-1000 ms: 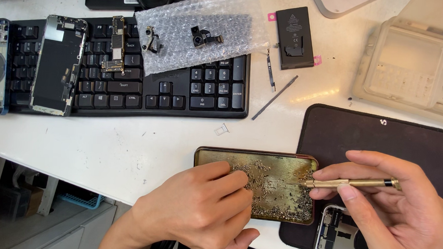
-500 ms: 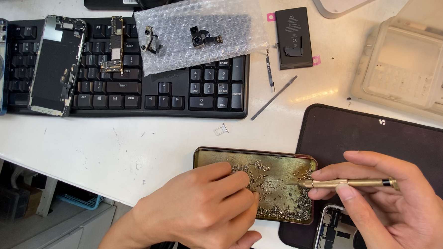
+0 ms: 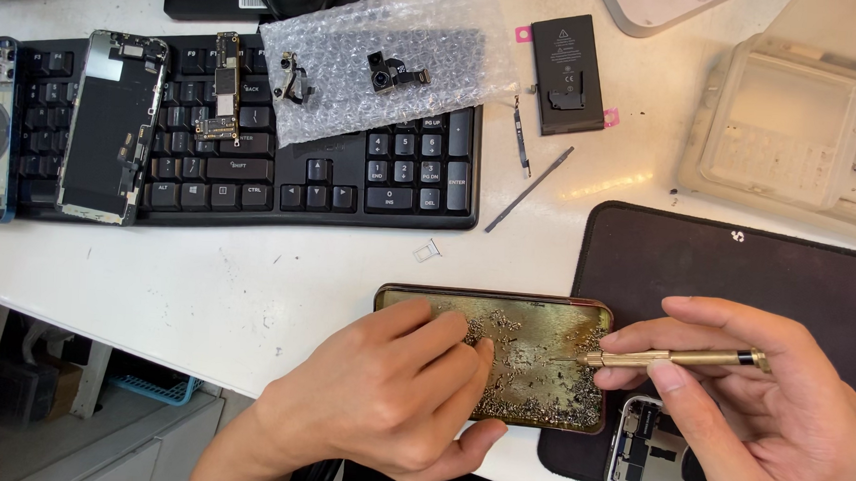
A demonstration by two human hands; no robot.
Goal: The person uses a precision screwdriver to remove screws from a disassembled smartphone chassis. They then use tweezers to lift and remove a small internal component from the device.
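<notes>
Partly hidden tray (image 3: 539, 342) under left hand (image 3: 382, 402), flat | right hand (image 3: 757, 409) grips screwdriver (image 3: 673, 358) | phone (image 3: 645, 457) cropped

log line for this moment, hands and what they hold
left hand: rests on gold tray | right hand: holds brass screwdriver, tip over tray

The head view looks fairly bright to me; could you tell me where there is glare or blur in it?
Head view: light is even and bright; the white table washes out near the top right, the bubble wrap glints. Both hands, left hand and right hand, and the gold screwdriver are sharp, shadows soft.
</notes>
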